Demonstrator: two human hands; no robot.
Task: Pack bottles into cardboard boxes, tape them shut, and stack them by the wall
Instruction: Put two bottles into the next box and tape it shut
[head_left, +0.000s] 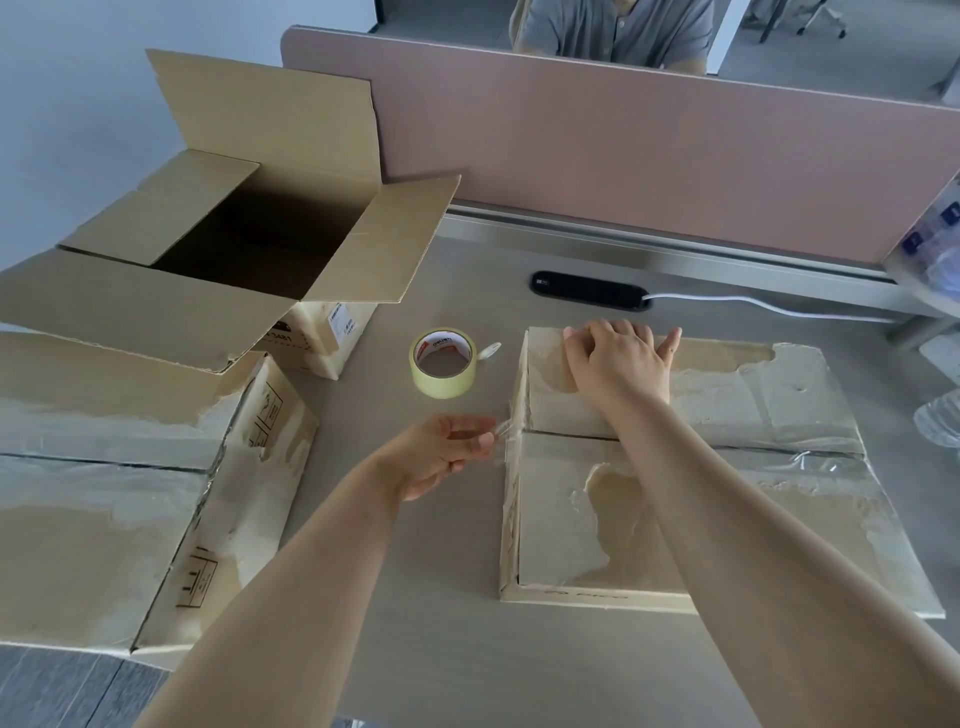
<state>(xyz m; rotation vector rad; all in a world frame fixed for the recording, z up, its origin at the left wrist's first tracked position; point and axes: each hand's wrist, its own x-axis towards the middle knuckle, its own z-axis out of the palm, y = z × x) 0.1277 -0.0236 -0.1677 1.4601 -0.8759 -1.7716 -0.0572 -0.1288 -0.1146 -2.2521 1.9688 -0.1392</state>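
On closed box, right hand is laid flat, fingers straight. At box's left edge, tape end is pinched by left hand; tape roll left of box.

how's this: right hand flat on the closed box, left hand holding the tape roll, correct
No: head view shows the tape roll on the desk; the left hand pinches a clear tape end at the edge of the closed box.

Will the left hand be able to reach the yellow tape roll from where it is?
Probably yes. The tape roll sits on the desk beyond the left hand, with nothing between them. But its fingers seem to pinch a clear tape strip by the closed box, so it must let go first.
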